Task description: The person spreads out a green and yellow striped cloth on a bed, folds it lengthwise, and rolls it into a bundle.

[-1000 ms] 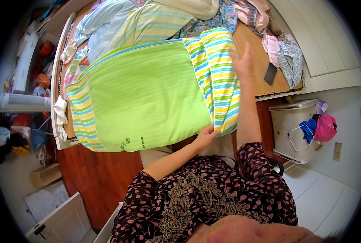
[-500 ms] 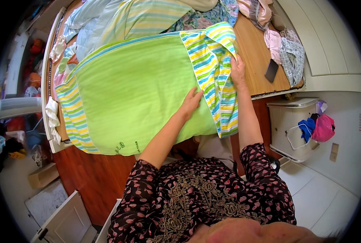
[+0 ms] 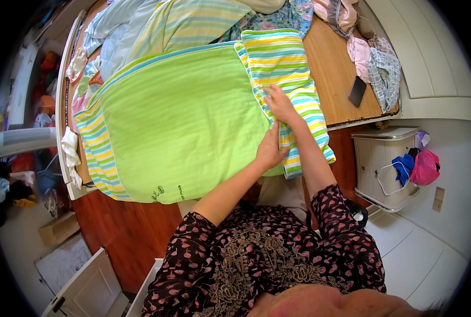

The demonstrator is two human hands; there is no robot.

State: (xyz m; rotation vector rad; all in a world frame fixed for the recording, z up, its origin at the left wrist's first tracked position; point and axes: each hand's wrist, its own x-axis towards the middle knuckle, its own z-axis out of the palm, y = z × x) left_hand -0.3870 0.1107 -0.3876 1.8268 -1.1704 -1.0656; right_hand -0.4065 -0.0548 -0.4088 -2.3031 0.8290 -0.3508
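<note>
A light green quilt [image 3: 188, 111] with striped ends lies spread over the near side of the bed, its front edge hanging over. Its right end is folded into a striped band [image 3: 283, 68] of yellow, green, blue and white. My right hand [image 3: 282, 107] rests on this band with fingers apart, by its seam with the green part. Just nearer, my left hand [image 3: 271, 150] lies at the same seam, fingers stretched away from me and thumb apart. The two hands almost touch. Neither lifts the cloth.
Rumpled bedding [image 3: 188, 26] is heaped at the back of the wooden bed board [image 3: 333, 79]. A dark phone [image 3: 357, 91] and a checked cloth [image 3: 384, 76] lie at the right. A small cabinet [image 3: 375, 164] with a pink bag [image 3: 425, 167] stands beyond the bed's near right corner.
The striped end, rumpled before, now lies flatter and straighter. My right hand has left its outer edge and come inward to the seam. My left hand has moved right and nearer.
</note>
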